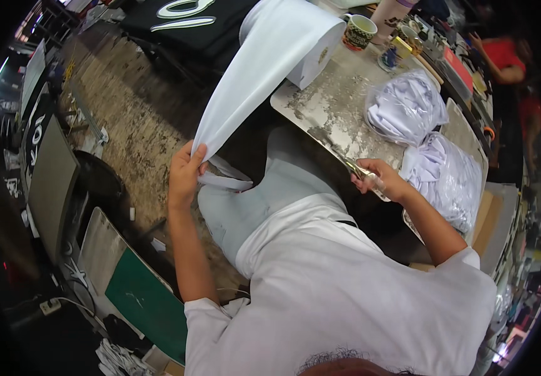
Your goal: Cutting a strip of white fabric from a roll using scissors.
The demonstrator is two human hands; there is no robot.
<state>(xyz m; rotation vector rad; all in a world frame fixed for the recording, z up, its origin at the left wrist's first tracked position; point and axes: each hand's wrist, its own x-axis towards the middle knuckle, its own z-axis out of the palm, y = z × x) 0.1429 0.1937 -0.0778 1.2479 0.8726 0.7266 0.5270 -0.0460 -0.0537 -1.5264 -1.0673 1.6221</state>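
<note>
My left hand (186, 170) pinches the gathered end of a long piece of white fabric (261, 53). The cloth stretches up and away from it, over the far left corner of the worn table (346, 94), and its loose tail hangs by my lap. In my right hand (381, 179), at the table's near edge, is a pair of metal scissors (351, 162). My fingers wrap round the handles, and the blades point toward the upper left, apart from the cloth. Part of the handles is hidden by the fingers.
Two clear plastic bags of white cloth, one farther (406, 106) and one nearer (444, 175), lie on the right. A patterned mug (359, 32) stands at the back. At left are a green-topped board (142, 301) and black printed cloth (189, 31). Another person (502, 59) is at far right.
</note>
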